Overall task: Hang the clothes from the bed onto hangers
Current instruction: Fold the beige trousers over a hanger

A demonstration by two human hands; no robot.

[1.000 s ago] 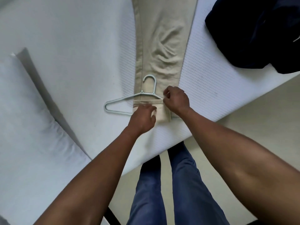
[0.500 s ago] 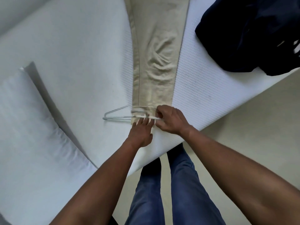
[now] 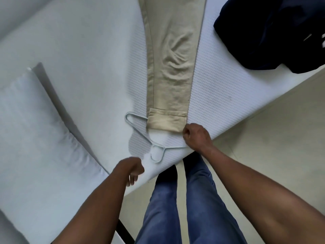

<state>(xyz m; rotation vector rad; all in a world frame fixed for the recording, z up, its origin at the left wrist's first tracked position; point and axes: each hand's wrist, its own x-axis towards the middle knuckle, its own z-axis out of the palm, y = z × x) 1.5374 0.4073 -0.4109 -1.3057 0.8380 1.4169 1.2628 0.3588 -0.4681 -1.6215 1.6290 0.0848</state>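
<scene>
Had the grip of the right hand (image 3: 197, 137) clamped, fingers curled tight, on what looked like the right end of the pale hanger (image 3: 140, 134), just beside the corner of the beige trousers (image 3: 173, 71). Held the left hand (image 3: 131, 169) off to the side above the edge of the bed (image 3: 88, 50), fingers loosely curled, grasping nothing. Had the hem (image 3: 166, 123) folded back over the hanger's lower bar, the hook (image 3: 158, 161) pointing toward the body, the legs lying flat up the bed. Judged the trousers threaded but not yet lifted or hung. Saw a dark garment (image 3: 274, 32) heaped at the far right of the bed, on no hanger, so reckoned that one left to do. Noted a pillow (image 3: 35, 131) at the left.
</scene>
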